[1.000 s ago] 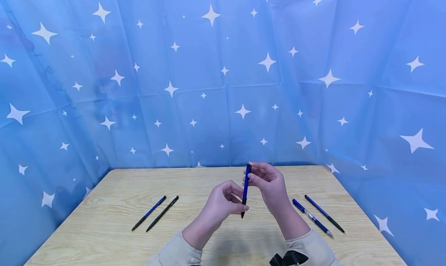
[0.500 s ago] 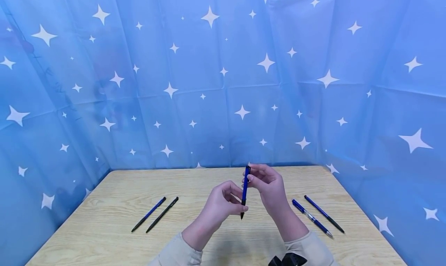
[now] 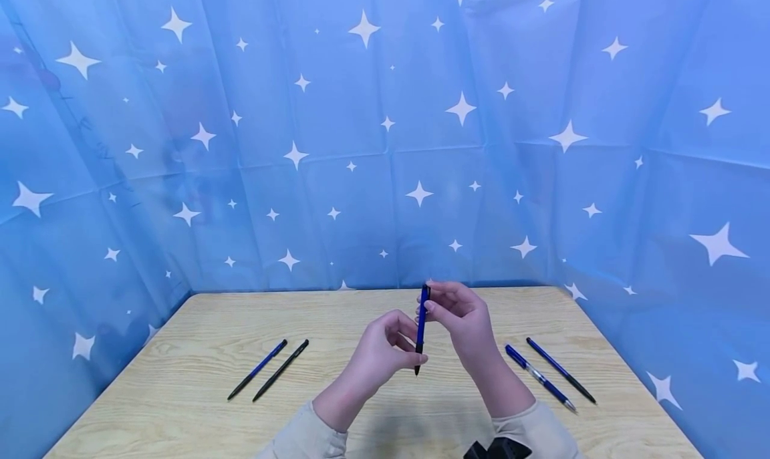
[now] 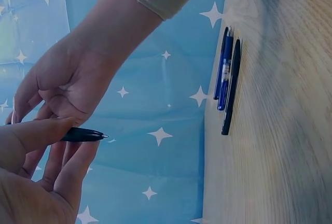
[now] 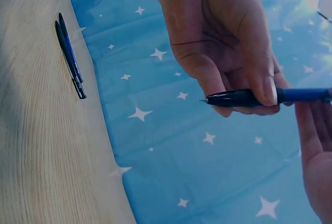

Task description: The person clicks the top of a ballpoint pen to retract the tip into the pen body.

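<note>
A blue pen (image 3: 422,324) with a black grip is held nearly upright above the table, point down. Near its tip, my left hand (image 3: 385,347) pinches it between thumb and fingers. Around the upper end, my right hand (image 3: 464,322) holds it with thumb and curled fingers. The right wrist view shows the left thumb on the black part of the pen (image 5: 238,98), its metal point out. In the left wrist view, only the front end of the pen (image 4: 83,134) shows beyond the left thumb; the remainder is hidden by the hands.
Left on the wooden table (image 3: 180,419) lie a blue-and-black pen (image 3: 257,369) and a black pen (image 3: 280,370). To the right are a blue pen with a clear section (image 3: 541,379) and a blue-and-black pen (image 3: 561,369). A starry blue curtain (image 3: 361,212) surrounds the table.
The pen and both hands have shifted very slightly left; both hands keep their hold. The pens on the table lie as before.
</note>
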A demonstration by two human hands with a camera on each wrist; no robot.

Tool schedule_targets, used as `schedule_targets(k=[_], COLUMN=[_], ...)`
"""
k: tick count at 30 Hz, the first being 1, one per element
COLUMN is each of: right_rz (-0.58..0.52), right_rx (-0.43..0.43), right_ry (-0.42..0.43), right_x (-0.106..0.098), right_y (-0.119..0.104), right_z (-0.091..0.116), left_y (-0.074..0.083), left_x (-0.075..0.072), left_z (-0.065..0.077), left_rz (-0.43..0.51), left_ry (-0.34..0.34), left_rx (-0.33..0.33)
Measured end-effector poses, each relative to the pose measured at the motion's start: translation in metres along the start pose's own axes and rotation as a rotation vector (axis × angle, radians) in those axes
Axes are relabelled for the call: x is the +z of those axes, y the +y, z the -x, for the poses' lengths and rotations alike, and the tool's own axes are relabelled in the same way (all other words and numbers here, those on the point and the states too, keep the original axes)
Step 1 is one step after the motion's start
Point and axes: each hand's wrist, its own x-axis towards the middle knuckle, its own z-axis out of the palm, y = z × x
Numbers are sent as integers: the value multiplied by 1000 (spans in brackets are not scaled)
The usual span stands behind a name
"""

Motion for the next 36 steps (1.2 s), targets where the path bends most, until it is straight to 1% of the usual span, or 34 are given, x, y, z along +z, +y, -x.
schedule_targets(k=[2, 7, 15, 19, 23, 29, 34, 36], right_rz=[-3, 29, 123, 131, 147, 174, 236, 279], right_rx=[-4, 7, 45, 58, 76, 103, 161, 185], right_ry=[-14, -34, -38, -46, -59, -93, -142, -161], right_x=[0, -3, -15, -19, -21, -27, -31, -33], right_y=[-1, -1, 1, 2, 4, 5, 5, 5], right_z=[0, 0, 3, 5, 7, 11, 15, 17], left_y=[0, -1, 1, 0, -3, -6, -8, -10], left_x=[-1, -6, -20, -29, -40, -58, -71, -76], left_z=[0, 1, 2, 3, 4, 7, 10, 11], left_rz=[-18, -39, -66, -85, -145, -202, -253, -285], left_ry=[0, 0, 13, 36, 58, 65, 86, 93], left_rx=[10, 3, 15, 15, 34, 51, 40, 38])
